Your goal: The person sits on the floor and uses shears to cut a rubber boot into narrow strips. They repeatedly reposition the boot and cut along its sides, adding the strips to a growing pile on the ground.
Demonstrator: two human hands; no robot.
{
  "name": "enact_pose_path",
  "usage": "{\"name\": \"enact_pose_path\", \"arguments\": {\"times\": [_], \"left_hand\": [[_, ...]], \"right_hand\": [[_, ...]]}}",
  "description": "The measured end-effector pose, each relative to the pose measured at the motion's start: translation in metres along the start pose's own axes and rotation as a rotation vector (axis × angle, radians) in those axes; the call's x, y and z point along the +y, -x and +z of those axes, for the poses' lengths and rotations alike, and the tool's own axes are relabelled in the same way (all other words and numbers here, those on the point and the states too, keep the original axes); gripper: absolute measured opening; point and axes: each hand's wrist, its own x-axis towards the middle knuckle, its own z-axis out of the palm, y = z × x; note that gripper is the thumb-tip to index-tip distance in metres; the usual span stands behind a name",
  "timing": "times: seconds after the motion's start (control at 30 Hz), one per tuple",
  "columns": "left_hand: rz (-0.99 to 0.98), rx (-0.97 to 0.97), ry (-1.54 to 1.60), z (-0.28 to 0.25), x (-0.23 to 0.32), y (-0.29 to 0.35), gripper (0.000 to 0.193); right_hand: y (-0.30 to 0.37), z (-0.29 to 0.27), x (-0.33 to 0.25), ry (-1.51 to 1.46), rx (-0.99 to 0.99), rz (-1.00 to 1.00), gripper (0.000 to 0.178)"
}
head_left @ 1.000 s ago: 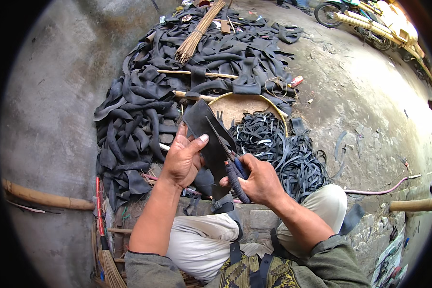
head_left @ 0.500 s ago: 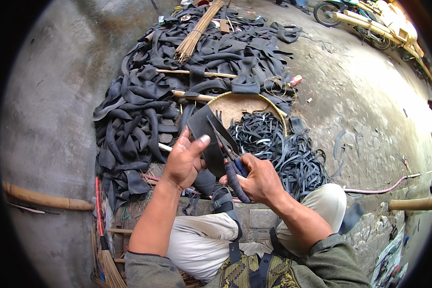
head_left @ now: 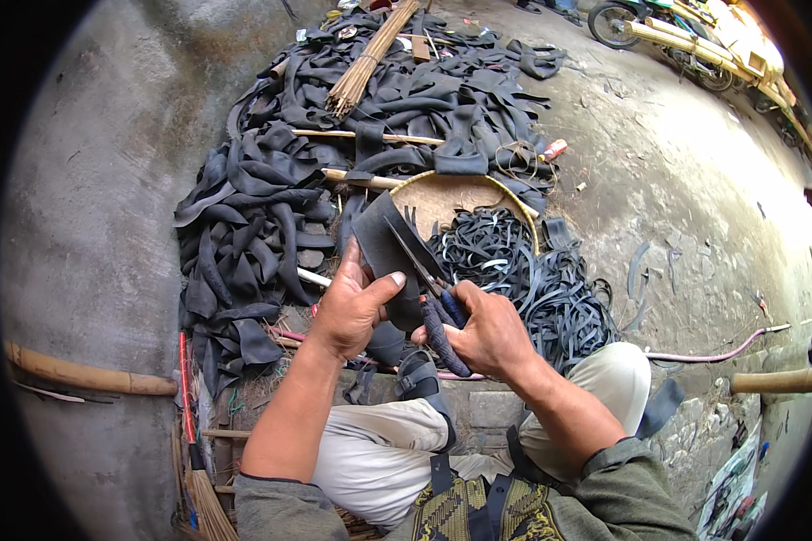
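Observation:
My left hand (head_left: 350,307) is closed on a wide black rubber strip (head_left: 375,236), thumb on the face toward me and fingers behind it. In my right hand (head_left: 489,332) is a pair of scissors (head_left: 443,335) with dark-blue wrapped handles. The scissor blades lie along the strip's right side, pointing up and to the left, with a narrower band of rubber to the right of them. Just beyond my right hand, a heap of thin cut rubber strips (head_left: 559,311) spills over a round woven tray (head_left: 451,197).
A large pile of black rubber pieces (head_left: 253,225) spreads ahead and left, with a bundle of thin sticks (head_left: 370,63) on top. A broom (head_left: 206,496) leans at lower left. Bamboo poles (head_left: 90,370) lie at both sides. A motorcycle (head_left: 686,41) stands at far right.
The scissor handles have drawn closer together and the blades have narrowed on the rubber strip. My left thumb has slid slightly to the right and down. The piles have not moved.

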Motion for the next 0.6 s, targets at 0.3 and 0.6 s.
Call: {"name": "enact_pose_path", "arguments": {"times": [0.3, 0.6], "left_hand": [[-0.013, 0.037, 0.096, -0.010, 0.003, -0.003, 0.065], [-0.116, 0.044, -0.039, -0.002, -0.004, 0.002, 0.073]], "right_hand": [[0.001, 0.003, 0.001, 0.035, 0.045, -0.081, 0.077], [-0.003, -0.002, 0.003, 0.082, 0.023, -0.021, 0.084]]}}
